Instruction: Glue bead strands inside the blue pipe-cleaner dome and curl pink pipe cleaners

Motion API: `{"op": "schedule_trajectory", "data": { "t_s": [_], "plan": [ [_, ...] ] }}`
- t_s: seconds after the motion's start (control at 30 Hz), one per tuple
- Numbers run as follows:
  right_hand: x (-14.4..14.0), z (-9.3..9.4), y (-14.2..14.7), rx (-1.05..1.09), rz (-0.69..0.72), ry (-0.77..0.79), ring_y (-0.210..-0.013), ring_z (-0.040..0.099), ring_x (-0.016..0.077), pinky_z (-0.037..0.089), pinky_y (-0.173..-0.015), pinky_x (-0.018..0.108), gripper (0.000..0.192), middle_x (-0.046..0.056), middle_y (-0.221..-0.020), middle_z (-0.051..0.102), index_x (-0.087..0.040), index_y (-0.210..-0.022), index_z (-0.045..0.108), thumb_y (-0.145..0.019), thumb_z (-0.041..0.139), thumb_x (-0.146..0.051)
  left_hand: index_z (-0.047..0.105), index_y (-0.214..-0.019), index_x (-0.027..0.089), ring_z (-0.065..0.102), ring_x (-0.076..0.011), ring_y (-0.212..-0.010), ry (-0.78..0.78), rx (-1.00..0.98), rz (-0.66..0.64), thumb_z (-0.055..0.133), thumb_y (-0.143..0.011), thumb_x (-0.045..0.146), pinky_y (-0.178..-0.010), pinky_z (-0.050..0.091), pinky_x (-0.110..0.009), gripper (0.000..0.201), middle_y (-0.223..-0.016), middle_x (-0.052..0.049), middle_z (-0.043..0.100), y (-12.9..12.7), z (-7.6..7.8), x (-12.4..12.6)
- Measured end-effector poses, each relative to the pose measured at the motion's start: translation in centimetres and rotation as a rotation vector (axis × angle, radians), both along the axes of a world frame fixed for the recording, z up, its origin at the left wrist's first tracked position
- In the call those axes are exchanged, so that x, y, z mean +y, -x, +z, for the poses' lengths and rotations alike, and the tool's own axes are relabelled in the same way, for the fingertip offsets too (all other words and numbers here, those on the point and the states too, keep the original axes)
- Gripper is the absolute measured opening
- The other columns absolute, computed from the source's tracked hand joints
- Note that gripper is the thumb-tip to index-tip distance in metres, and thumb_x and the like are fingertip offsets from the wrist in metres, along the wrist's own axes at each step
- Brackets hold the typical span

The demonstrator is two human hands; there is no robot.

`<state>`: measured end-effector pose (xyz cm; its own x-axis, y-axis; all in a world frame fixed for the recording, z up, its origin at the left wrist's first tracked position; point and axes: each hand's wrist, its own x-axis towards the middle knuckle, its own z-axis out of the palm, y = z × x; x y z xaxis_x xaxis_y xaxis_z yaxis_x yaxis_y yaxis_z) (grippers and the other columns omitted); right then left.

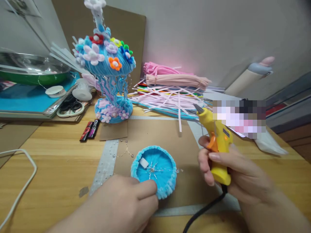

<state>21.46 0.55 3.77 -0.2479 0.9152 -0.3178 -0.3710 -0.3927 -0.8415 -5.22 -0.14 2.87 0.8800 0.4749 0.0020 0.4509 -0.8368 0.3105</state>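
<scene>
My right hand (225,161) is wrapped round a yellow hot glue gun (220,152) with an orange trigger, its nozzle pointing up and left, away from the bowl. A round, shallow blue fuzzy bowl (174,173) lies hollow side up on cardboard in front of me. Inside it are a small white block (144,162) and thin clear strands meeting at the centre. My left hand (128,200) covers the bowl's near left rim with curled fingers. Whatever lies between those fingertips is hidden.
Behind stands a flower-covered blue pipe-cleaner ornament (111,61). Bundles of pipe cleaners (170,97) lie against the wall. Scissors (70,108), wire spools and two batteries (89,130) are at the left. A black cord (201,210) trails from the glue gun, and a white cable (29,158) curves at far left.
</scene>
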Motion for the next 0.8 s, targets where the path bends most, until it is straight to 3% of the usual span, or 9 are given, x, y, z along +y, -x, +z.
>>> {"op": "schedule_trajectory", "data": {
  "t_s": [0.17,0.27,0.47,0.57,0.67,0.8],
  "plan": [
    [0.8,-1.0,0.9,0.057,0.051,0.014,-0.062,0.070,0.0154,0.056,-0.056,0.020,0.023,0.006,-0.078,0.075,-0.020,-0.097,0.068,-0.076,0.075,-0.027,0.044,-0.072,0.023,0.050,-0.0136,-0.050,-0.103,-0.043,0.021,0.050,-0.073,0.006,-0.043,0.028,-0.027,0.018,-0.073,0.003,0.059,0.2,-1.2,0.1],
    [0.8,-2.4,1.0,0.113,0.049,-0.019,-0.054,0.066,0.0122,0.052,-0.048,0.017,0.023,0.007,-0.076,0.074,-0.018,-0.095,0.070,-0.079,0.072,-0.034,0.044,-0.074,0.023,0.051,-0.0122,-0.051,-0.077,-0.089,0.012,0.049,-0.076,0.009,-0.043,0.030,-0.025,0.015,-0.076,0.003,0.060,0.2,-1.4,0.2],
    [0.2,-3.5,1.8,0.064,0.027,-0.014,-0.053,0.054,0.0089,0.045,-0.041,0.015,0.021,0.004,-0.075,0.062,-0.017,-0.090,0.069,-0.078,0.071,-0.034,0.051,-0.082,0.024,0.058,-0.0098,-0.058,0.137,-0.211,0.132,0.043,-0.082,0.011,-0.050,0.039,-0.020,0.016,-0.092,0.002,0.065,0.7,-0.8,0.8],
    [-0.3,-3.3,2.5,0.020,0.054,0.002,-0.059,0.054,0.0116,0.046,-0.041,0.017,0.020,0.004,-0.076,0.060,-0.018,-0.091,0.069,-0.078,0.071,-0.033,0.054,-0.083,0.025,0.061,-0.0105,-0.063,0.287,-0.206,0.203,0.043,-0.085,0.012,-0.055,0.042,-0.018,0.017,-0.084,0.002,0.066,0.7,0.4,1.0],
    [-0.9,-3.0,2.8,0.001,0.053,-0.071,-0.061,0.057,0.0134,0.046,-0.040,0.018,0.020,0.009,-0.092,0.065,-0.021,-0.094,0.069,-0.079,0.070,-0.035,0.056,-0.079,0.024,0.060,-0.0108,-0.063,0.389,-0.176,0.272,0.046,-0.086,0.015,-0.057,0.042,-0.017,0.015,-0.076,0.003,0.066,0.7,1.4,1.0],
    [-1.4,-2.4,2.5,-0.044,0.069,-0.116,-0.055,0.061,0.0121,0.046,-0.043,0.021,0.019,0.009,-0.102,0.068,-0.024,-0.096,0.069,-0.082,0.067,-0.037,0.055,-0.077,0.023,0.058,-0.0094,-0.059,0.391,-0.160,0.170,0.048,-0.082,0.009,-0.055,0.040,-0.017,0.017,-0.069,0.005,0.065,0.4,1.3,1.0]
  ]
}}
